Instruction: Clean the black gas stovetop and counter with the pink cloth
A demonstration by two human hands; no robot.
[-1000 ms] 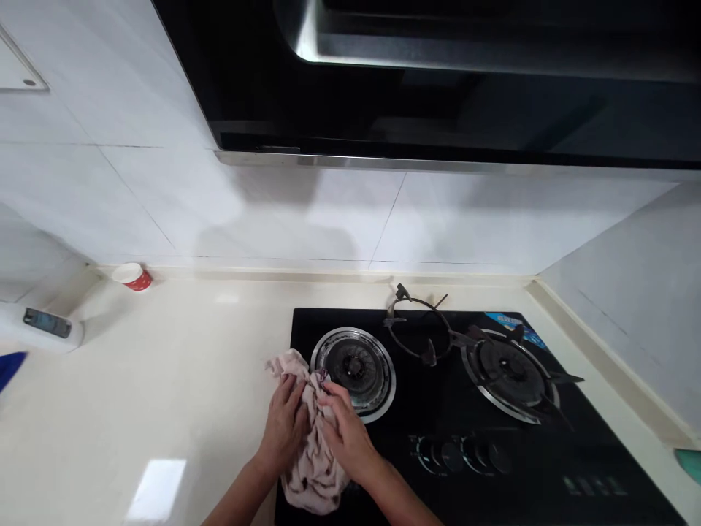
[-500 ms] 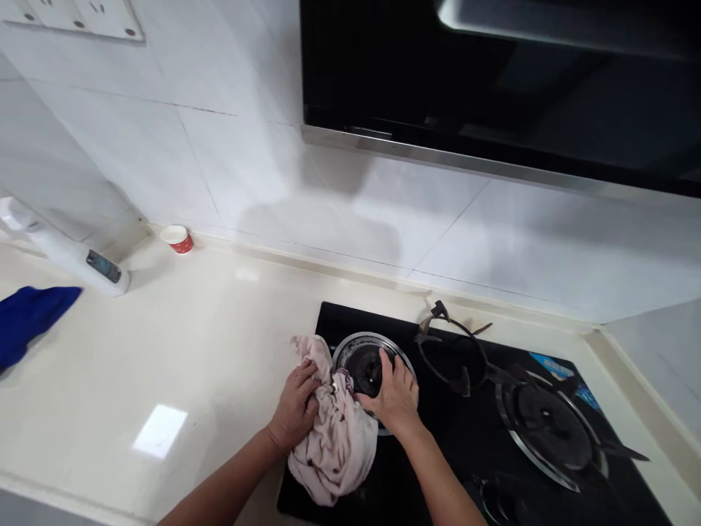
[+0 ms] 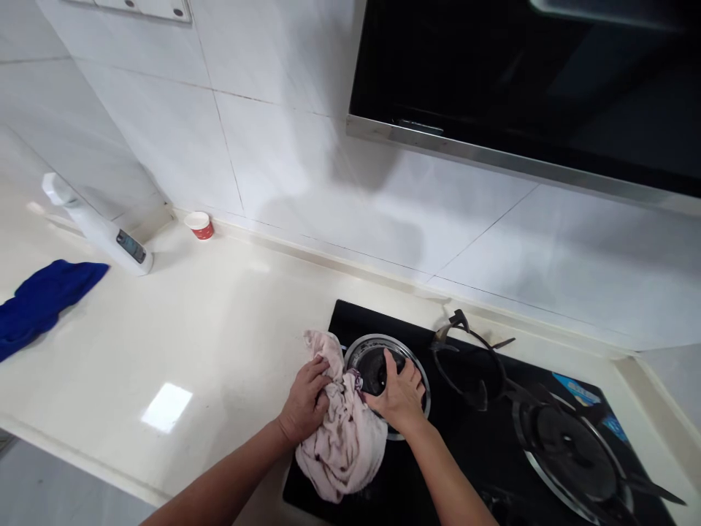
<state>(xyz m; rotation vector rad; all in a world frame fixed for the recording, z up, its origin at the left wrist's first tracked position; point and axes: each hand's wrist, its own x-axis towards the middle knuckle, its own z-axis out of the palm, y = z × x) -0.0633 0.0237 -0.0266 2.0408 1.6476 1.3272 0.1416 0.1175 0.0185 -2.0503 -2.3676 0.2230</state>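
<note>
A crumpled pale pink cloth (image 3: 345, 446) with dark stains lies over the left edge of the black gas cooktop (image 3: 355, 314) and against the left burner (image 3: 372, 358). My left hand (image 3: 307, 402) presses and bunches the upper part of this cloth, fingers curled into it. Over the round metal-rimmed burner rests my right hand (image 3: 402, 394), thumb and fingers spread across its dark centre and right side. The thumb reaches close to the cloth; part of the burner is hidden under this hand and the cloth.
A loose black pan support (image 3: 482, 394) sits right of the left burner. Further right is a second burner (image 3: 569, 446). A white spray bottle (image 3: 104, 230), a red-and-white paper cup (image 3: 200, 226) and a blue cloth (image 3: 49, 299) are on the counter. The black range hood (image 3: 520, 95) overhangs the cooktop.
The view has shifted, so everything appears further right. Both hands keep nearly the same places on the cloth and the burner.
</note>
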